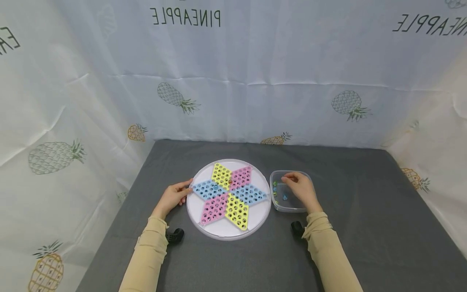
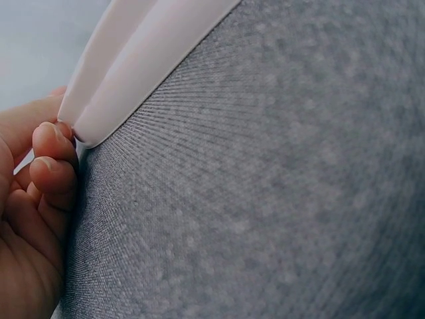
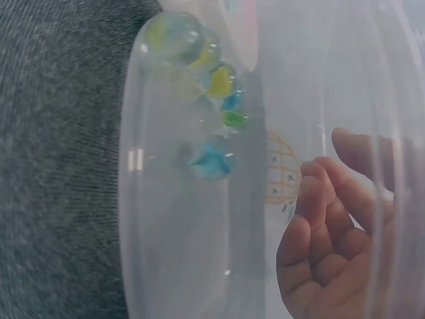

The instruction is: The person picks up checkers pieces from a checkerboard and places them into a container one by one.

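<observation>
A round white Chinese checkers board (image 1: 226, 232) with pink, yellow and blue star points full of holes lies on the table. My left hand (image 1: 174, 196) grips its left rim; in the left wrist view, fingertips (image 2: 53, 174) press at the white edge. To the board's right stands a clear plastic container (image 1: 290, 209). Several glass marbles lie in it, among them a blue one (image 3: 213, 159) and a yellow one (image 3: 221, 81). Above the container hovers my right hand (image 1: 300, 188), its fingers loosely bent. Through the clear wall, no marble shows between thumb and forefinger.
Dark grey cloth (image 1: 233, 265) covers the table. A white curtain (image 1: 255, 113) printed with pineapples hangs behind and at both sides. On the board, a reddish-brown marble (image 1: 230, 181) and a bluish one (image 1: 215, 187) seem to sit in holes. Black straps (image 1: 175, 236) show at the wrists.
</observation>
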Tool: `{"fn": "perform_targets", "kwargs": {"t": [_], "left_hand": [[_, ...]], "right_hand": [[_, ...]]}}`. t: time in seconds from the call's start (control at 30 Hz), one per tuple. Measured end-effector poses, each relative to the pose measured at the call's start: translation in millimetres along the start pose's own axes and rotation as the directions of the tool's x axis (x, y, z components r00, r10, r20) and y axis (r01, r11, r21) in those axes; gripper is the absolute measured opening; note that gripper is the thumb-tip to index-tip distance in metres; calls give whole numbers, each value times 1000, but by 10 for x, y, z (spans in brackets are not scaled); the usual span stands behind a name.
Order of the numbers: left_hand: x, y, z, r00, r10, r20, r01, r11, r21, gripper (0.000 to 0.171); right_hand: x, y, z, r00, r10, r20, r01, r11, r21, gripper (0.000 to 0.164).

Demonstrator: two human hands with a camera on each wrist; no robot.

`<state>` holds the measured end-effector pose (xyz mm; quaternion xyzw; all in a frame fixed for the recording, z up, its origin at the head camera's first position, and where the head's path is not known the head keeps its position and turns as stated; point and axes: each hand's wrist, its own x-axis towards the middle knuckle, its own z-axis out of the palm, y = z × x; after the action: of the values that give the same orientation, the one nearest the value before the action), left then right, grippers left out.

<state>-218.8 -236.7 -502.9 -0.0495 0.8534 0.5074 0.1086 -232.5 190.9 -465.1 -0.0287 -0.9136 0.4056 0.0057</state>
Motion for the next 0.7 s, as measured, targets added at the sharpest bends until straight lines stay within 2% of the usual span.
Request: {"fn": "perform_targets", "kwargs": {"t": [0.3, 0.7], "left_hand": [[-1, -11, 11, 1000, 2, -8, -2, 1000, -2, 47], [-6, -3, 3, 1000, 7, -8, -7, 1000, -4, 47]], "right_hand": [[-18, -67, -43, 999, -36, 0, 36, 998, 56, 38], [-107, -273, -74, 998, -69, -2, 69, 993, 95, 45]]}}
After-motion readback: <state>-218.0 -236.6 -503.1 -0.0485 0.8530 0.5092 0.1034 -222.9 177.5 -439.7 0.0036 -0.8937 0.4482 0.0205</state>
